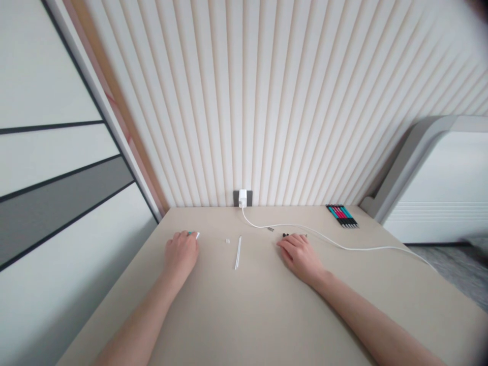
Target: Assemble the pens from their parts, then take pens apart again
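Note:
My left hand [183, 250] rests palm down on the left of the table, its fingers lying over small teal and white pieces [197, 235] that stick out by its fingertips. The rest of those pieces is hidden under the hand. On the right, my right hand [300, 255] lies flat with its fingers stretched out, partly covering small black pieces [285, 235]. Between the hands lie thin white sticks like pen refills [238, 253], side by side. Tiny whitish pieces [227, 241] sit left of them. Small metallic pieces [270, 229], perhaps springs, lie near my right hand.
Several pens [342, 216] in teal, pink and black lie in a row at the table's back right. A white charger [243, 197] is plugged in at the ribbed wall [236, 101]. Its white cable [343, 248] crosses the beige table [244, 315] beyond my right hand.

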Motion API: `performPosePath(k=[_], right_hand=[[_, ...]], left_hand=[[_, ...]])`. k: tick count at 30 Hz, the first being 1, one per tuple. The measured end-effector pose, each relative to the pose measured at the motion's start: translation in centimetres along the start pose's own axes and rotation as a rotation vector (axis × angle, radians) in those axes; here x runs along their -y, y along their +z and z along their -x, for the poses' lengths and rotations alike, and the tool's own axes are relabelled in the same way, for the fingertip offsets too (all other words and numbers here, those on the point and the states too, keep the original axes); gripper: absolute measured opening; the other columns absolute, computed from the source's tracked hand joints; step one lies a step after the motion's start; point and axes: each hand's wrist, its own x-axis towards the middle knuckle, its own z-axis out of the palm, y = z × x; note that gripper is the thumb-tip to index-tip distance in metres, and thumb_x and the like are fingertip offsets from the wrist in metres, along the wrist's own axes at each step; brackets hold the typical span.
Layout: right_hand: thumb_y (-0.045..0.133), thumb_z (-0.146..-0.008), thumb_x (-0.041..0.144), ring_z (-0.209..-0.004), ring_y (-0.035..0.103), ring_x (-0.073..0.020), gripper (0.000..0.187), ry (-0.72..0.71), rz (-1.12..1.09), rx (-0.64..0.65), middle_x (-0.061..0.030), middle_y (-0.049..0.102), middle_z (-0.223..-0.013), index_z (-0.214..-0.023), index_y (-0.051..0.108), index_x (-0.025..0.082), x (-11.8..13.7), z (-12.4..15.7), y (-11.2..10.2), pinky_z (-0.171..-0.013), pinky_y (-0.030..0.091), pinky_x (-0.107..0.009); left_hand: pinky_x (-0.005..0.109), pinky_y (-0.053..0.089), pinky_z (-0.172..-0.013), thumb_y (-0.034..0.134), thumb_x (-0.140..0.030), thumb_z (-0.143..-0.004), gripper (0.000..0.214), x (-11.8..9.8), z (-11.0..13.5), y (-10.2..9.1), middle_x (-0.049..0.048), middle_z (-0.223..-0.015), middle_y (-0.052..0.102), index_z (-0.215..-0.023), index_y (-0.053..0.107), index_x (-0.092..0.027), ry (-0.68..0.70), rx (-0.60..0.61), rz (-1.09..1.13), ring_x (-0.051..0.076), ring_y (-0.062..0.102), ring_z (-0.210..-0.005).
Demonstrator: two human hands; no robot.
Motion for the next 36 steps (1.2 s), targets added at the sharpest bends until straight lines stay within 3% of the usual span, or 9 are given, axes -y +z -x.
performPosePath(k=[8, 12, 15, 21, 24, 27, 30, 36], right_hand=[[0.047, -0.092, 0.015, -0.098, 0.056, -0.0228, 0.023, 0.015, 0.013, -0.023, -0.01, 0.067, -0.102, -0.105, 0.066, 0.019, -1.3, 0.4, -0.1, -0.086, 0.04, -0.037], [0.048, -0.093, 0.014, -0.096, 0.055, -0.0227, 0.021, -0.055, 0.068, -0.013, -0.0097, 0.066, -0.097, -0.101, 0.067, 0.018, -0.6, 0.1, 0.3, -0.086, 0.039, -0.037], [0.051, -0.09, 0.011, -0.096, 0.055, -0.0226, 0.018, -0.086, 0.111, 0.032, -0.009, 0.066, -0.095, -0.095, 0.067, 0.018, 0.5, -1.1, 1.1, -0.087, 0.039, -0.036], [0.056, -0.086, 0.009, -0.1, 0.055, -0.0253, 0.016, 0.028, 0.088, 0.025, -0.0101, 0.064, -0.103, -0.094, 0.065, 0.019, 4.7, -3.8, 3.1, -0.086, 0.043, -0.039], [0.056, -0.088, 0.012, -0.105, 0.054, -0.0244, 0.018, -0.083, -0.021, 0.026, -0.0097, 0.063, -0.11, -0.102, 0.064, 0.02, 6.5, -3.4, 2.9, -0.09, 0.043, -0.039], [0.054, -0.089, 0.014, -0.107, 0.054, -0.0235, 0.019, -0.158, -0.114, 0.023, -0.0096, 0.063, -0.111, -0.104, 0.064, 0.021, 6.9, -2.0, 1.8, -0.092, 0.044, -0.039], [0.052, -0.091, 0.016, -0.107, 0.055, -0.024, 0.02, -0.111, -0.15, 0.013, -0.0103, 0.063, -0.111, -0.105, 0.065, 0.02, 6.1, -1.1, 0.7, -0.093, 0.044, -0.041], [0.047, -0.095, 0.021, -0.102, 0.057, -0.0235, 0.025, -0.027, -0.251, -0.041, -0.01, 0.066, -0.106, -0.115, 0.062, 0.02, 5.0, -1.6, -0.2, -0.09, 0.045, -0.04]], left_hand=[[0.042, 0.043, -0.077, 0.038, -0.03, -0.093, 0.032, -1.2, 0.1, -0.7, 0.0154, -0.092, 0.066, -0.096, 0.065, -0.014, 0.002, 0.017, -0.017, 0.032, 0.058, -0.094], [0.04, 0.043, -0.078, 0.04, -0.025, -0.093, 0.028, -1.6, 0.4, -0.5, 0.0143, -0.094, 0.066, -0.1, 0.064, -0.015, 0.037, 0.005, -0.017, 0.03, 0.059, -0.095], [0.04, 0.043, -0.078, 0.038, -0.02, -0.092, 0.029, -1.8, 0.6, -0.3, 0.0141, -0.095, 0.066, -0.103, 0.064, -0.015, 0.061, -0.018, -0.027, 0.03, 0.059, -0.096], [0.041, 0.044, -0.077, 0.037, -0.019, -0.093, 0.031, -1.6, 0.5, 0.5, 0.014, -0.094, 0.066, -0.101, 0.067, -0.014, 0.055, -0.03, -0.03, 0.03, 0.059, -0.097], [0.04, 0.045, -0.076, 0.038, -0.02, -0.094, 0.031, -1.7, 0.3, 0.3, 0.013, -0.091, 0.065, -0.099, 0.068, -0.014, 0.082, -0.064, 0.031, 0.028, 0.059, -0.092], [0.037, 0.046, -0.081, 0.039, -0.021, -0.096, 0.03, -2.2, 0.1, -0.4, 0.0103, -0.093, 0.064, -0.112, 0.063, -0.017, 0.198, -0.178, 0.183, 0.024, 0.059, -0.09], [0.036, 0.046, -0.086, 0.039, -0.025, -0.098, 0.028, -3.2, 0.5, -1.1, 0.0085, -0.099, 0.063, -0.116, 0.06, -0.02, 0.353, -0.283, 0.366, 0.022, 0.059, -0.093], [0.036, 0.049, -0.089, 0.043, -0.021, -0.097, 0.023, -5.9, 2.2, -1.9, 0.0074, -0.102, 0.064, -0.113, 0.06, -0.021, 0.661, -0.247, 0.554, 0.02, 0.06, -0.095]])
